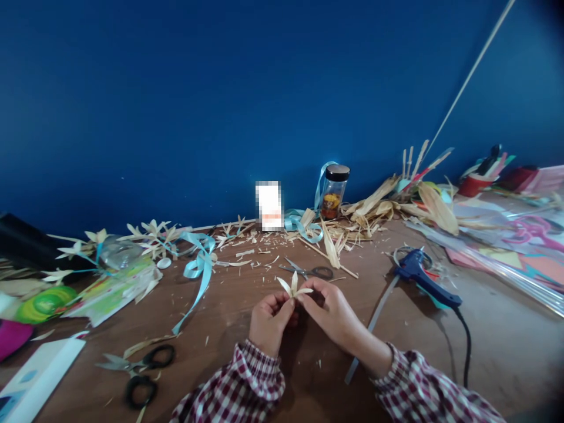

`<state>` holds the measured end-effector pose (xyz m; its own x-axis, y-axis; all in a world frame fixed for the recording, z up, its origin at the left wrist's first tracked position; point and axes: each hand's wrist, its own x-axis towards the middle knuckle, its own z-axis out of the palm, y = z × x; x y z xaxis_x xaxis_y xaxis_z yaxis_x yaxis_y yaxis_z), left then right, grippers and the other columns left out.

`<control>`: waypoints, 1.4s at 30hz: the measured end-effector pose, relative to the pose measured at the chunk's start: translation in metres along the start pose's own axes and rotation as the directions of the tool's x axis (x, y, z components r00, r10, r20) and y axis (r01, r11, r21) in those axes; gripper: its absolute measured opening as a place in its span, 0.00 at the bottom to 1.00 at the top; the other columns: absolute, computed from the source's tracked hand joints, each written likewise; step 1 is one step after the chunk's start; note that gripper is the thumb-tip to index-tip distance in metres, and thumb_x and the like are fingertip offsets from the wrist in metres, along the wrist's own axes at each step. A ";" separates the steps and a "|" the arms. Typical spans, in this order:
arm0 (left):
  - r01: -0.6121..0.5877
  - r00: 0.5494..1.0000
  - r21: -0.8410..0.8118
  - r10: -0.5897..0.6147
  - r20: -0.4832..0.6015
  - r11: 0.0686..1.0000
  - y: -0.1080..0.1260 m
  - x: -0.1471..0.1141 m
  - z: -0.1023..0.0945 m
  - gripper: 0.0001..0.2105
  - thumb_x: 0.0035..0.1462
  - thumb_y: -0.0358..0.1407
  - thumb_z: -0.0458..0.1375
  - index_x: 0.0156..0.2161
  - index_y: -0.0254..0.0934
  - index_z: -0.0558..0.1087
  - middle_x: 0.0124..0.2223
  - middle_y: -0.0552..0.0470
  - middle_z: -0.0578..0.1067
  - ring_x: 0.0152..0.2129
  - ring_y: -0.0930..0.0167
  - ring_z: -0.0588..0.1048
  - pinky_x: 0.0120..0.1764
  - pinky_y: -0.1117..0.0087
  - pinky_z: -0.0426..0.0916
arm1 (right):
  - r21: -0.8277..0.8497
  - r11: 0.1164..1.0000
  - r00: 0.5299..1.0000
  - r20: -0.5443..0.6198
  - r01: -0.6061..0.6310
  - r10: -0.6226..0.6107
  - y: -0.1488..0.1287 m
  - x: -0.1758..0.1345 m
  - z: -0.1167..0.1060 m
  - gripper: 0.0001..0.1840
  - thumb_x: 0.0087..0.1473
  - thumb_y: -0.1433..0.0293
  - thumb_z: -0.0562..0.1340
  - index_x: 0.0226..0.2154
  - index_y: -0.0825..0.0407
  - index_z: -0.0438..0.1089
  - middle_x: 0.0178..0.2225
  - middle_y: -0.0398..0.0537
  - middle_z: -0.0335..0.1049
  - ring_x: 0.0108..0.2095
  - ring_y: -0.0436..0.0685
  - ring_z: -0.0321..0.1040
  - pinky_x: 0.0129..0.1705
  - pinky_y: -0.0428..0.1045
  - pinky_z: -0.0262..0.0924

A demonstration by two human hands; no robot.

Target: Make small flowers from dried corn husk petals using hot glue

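Between my hands is a small corn husk flower (294,288) with pale, pointed petals spread upward. My left hand (272,317) is closed around its base, thumb pressed near the petals' centre. From the other side, my right hand (332,308) pinches at a petal and the base with thumb and fingertips. Its lower end is hidden behind my fingers. Just beyond my hands lies a small pair of scissors (319,272). To the right, a blue glue gun (416,271) rests on the table with a clear glue stick (374,323) extending from it.
Black-handled scissors (145,367) lie at the front left, near a light blue ribbon (200,267). Finished husk flowers (154,235) stand at the back left. A lidded jar (335,191) and dried corn husks (372,202) are by the wall. The glue gun's cord (466,346) trails forward.
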<state>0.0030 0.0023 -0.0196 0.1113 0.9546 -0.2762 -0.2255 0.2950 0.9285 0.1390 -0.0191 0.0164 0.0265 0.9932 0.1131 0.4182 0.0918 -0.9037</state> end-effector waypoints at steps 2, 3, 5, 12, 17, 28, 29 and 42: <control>-0.007 1.000 0.004 0.007 0.002 1.000 0.000 0.000 0.000 0.12 0.38 0.38 0.66 0.26 0.31 0.72 0.18 0.56 0.72 0.14 0.78 0.70 0.19 0.78 0.67 | 0.013 1.000 1.000 0.010 -0.016 0.016 0.002 0.000 0.001 0.06 0.51 0.70 0.56 0.28 0.53 0.67 0.23 0.41 0.66 0.23 0.49 0.59 0.25 0.43 0.52; -0.012 1.000 0.005 0.012 0.005 1.000 0.001 0.000 0.000 0.12 0.38 0.38 0.66 0.26 0.31 0.72 0.19 0.56 0.73 0.14 0.78 0.70 0.19 0.79 0.67 | 0.018 1.000 1.000 0.013 -0.021 0.021 0.004 0.001 0.001 0.06 0.51 0.70 0.56 0.28 0.53 0.67 0.23 0.41 0.66 0.24 0.49 0.60 0.25 0.43 0.53; -0.018 1.000 0.006 0.018 0.012 1.000 0.001 0.000 0.000 0.12 0.38 0.38 0.66 0.26 0.31 0.73 0.19 0.56 0.73 0.14 0.78 0.70 0.19 0.79 0.67 | 0.041 0.999 0.999 0.021 -0.027 0.026 0.007 0.001 0.002 0.06 0.51 0.70 0.56 0.28 0.53 0.68 0.24 0.42 0.68 0.25 0.50 0.62 0.27 0.43 0.55; -0.023 1.000 0.019 0.023 -0.008 1.000 0.000 -0.001 0.001 0.12 0.37 0.38 0.66 0.27 0.31 0.73 0.19 0.55 0.74 0.15 0.77 0.71 0.19 0.78 0.68 | 0.122 0.992 0.998 0.045 -0.042 0.036 0.013 0.001 0.004 0.07 0.51 0.69 0.56 0.30 0.53 0.68 0.26 0.44 0.70 0.29 0.52 0.65 0.30 0.44 0.57; -0.026 0.999 0.044 0.027 -0.019 0.999 0.001 -0.003 0.003 0.12 0.37 0.38 0.66 0.27 0.31 0.74 0.18 0.54 0.75 0.15 0.75 0.72 0.19 0.78 0.68 | 0.056 0.997 0.999 -0.003 -0.053 0.054 0.014 0.001 0.006 0.06 0.51 0.69 0.56 0.27 0.53 0.67 0.24 0.42 0.68 0.26 0.51 0.63 0.28 0.43 0.56; -0.098 0.995 0.117 0.100 -0.009 0.988 0.003 -0.007 0.006 0.08 0.40 0.36 0.63 0.24 0.31 0.75 0.17 0.55 0.73 0.14 0.77 0.69 0.19 0.78 0.65 | -0.026 0.995 0.995 -0.041 -0.091 0.090 0.008 -0.002 0.009 0.06 0.49 0.71 0.56 0.26 0.54 0.67 0.23 0.44 0.69 0.25 0.51 0.63 0.27 0.43 0.55; -0.114 0.993 0.138 0.115 0.003 0.984 0.002 -0.007 0.005 0.07 0.41 0.36 0.63 0.24 0.31 0.75 0.16 0.55 0.72 0.14 0.77 0.68 0.19 0.79 0.64 | -0.033 0.995 0.994 -0.052 -0.098 0.097 0.007 -0.003 0.009 0.06 0.49 0.71 0.56 0.26 0.54 0.67 0.23 0.44 0.68 0.24 0.50 0.62 0.26 0.43 0.54; -0.335 0.922 0.462 0.386 -0.019 0.821 -0.002 -0.012 0.006 0.08 0.48 0.37 0.58 0.28 0.33 0.74 0.24 0.50 0.76 0.21 0.70 0.73 0.26 0.73 0.67 | 0.017 0.989 0.982 -0.118 -0.146 0.147 0.001 -0.007 0.016 0.09 0.51 0.68 0.55 0.25 0.54 0.67 0.21 0.43 0.66 0.21 0.49 0.59 0.23 0.43 0.52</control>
<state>0.0081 -0.0100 -0.0165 -0.0033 0.9951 0.0993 0.2246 -0.0960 0.9697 0.1245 -0.0248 0.0080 0.1948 0.9805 0.0272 0.3944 -0.0529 -0.9174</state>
